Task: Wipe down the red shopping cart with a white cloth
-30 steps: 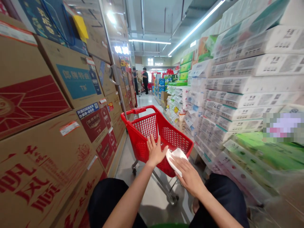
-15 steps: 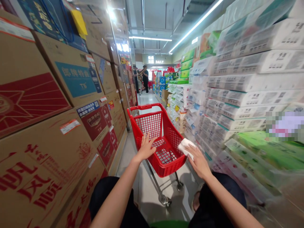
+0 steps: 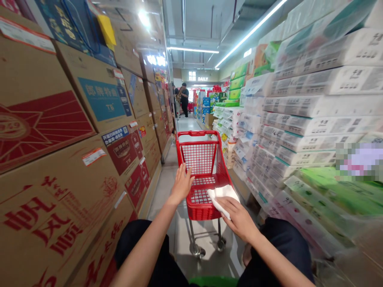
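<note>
A red plastic shopping cart point(image 3: 200, 212) on metal legs and casters stands between my knees, its handle at the far end. My left hand point(image 3: 181, 184) lies at the cart's left rim with its fingers stretched out and nothing in them. Under the fingers of my right hand point(image 3: 237, 217) is a white cloth point(image 3: 223, 194), pressed onto the near right corner of the basket. The cloth is spread over the rim and hides that corner. No goods show in the basket.
Stacked cardboard cartons point(image 3: 98, 175) wall the left side. On the right rise piles of wrapped tissue packs point(image 3: 311, 119), with green packs point(image 3: 329, 191) lower down. Farther along the tiled aisle stands a person in dark clothes point(image 3: 184, 99). Part of something green shows below me.
The cart has turned to face me more squarely. My right hand has moved left and inward with the cloth, which is now spread wider. My left hand remains at the left rim.
</note>
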A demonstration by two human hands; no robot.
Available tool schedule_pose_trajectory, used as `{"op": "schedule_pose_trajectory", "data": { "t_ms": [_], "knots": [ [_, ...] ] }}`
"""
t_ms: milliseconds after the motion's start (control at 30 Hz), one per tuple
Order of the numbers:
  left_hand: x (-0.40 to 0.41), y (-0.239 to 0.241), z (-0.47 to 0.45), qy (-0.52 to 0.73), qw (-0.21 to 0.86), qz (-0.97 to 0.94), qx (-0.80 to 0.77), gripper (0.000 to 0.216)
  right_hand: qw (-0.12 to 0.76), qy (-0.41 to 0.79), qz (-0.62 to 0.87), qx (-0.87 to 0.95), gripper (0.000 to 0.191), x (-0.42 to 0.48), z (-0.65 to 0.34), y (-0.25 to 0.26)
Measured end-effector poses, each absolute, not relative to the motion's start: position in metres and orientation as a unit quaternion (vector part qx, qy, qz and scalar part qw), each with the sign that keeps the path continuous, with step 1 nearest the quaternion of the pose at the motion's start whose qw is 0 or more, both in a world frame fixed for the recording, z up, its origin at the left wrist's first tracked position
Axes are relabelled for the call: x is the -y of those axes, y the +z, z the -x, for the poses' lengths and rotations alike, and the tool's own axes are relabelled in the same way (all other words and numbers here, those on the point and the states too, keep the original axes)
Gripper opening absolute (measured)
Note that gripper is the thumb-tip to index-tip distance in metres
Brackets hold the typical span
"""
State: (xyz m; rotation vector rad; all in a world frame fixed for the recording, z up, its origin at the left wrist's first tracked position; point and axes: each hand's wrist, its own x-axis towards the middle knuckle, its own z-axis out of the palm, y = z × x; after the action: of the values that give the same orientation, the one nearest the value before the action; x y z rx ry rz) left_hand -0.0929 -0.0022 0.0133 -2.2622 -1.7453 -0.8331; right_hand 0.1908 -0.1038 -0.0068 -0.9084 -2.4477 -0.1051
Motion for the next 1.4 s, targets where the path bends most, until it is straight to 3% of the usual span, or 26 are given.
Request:
{"op": "schedule_pose_trajectory", "data": {
  "t_ms": [133, 333, 500, 733, 1033, 1400],
  "knots": [
    [0.029, 0.010, 0.057, -0.276, 0.070, 0.785, 0.551, 0.055, 0.231, -0.038, 0.295, 0.926, 0.068, 0.089, -0.203, 0.005],
    [0.070, -0.019, 0.020, -0.234, 0.051, 0.830, 0.504, 0.062, 0.213, -0.045, 0.325, 0.920, 0.055, 0.045, -0.231, 0.011],
    [0.069, -0.027, 0.026, -0.229, 0.061, 0.866, 0.441, 0.065, 0.256, -0.059, 0.385, 0.885, 0.053, 0.018, -0.238, 0.005],
    [0.059, -0.008, 0.048, -0.235, -0.003, 0.893, 0.383, 0.047, 0.296, -0.039, 0.372, 0.879, 0.045, 0.061, -0.214, -0.017],
    [0.062, -0.006, 0.084, -0.260, -0.089, 0.889, 0.366, 0.029, 0.243, -0.105, 0.279, 0.923, 0.042, 0.059, -0.204, -0.002],
    [0.048, -0.007, 0.117, -0.242, -0.052, 0.850, 0.465, 0.043, 0.264, -0.142, 0.398, 0.867, 0.043, 0.011, -0.209, 0.003]
  ]
}}
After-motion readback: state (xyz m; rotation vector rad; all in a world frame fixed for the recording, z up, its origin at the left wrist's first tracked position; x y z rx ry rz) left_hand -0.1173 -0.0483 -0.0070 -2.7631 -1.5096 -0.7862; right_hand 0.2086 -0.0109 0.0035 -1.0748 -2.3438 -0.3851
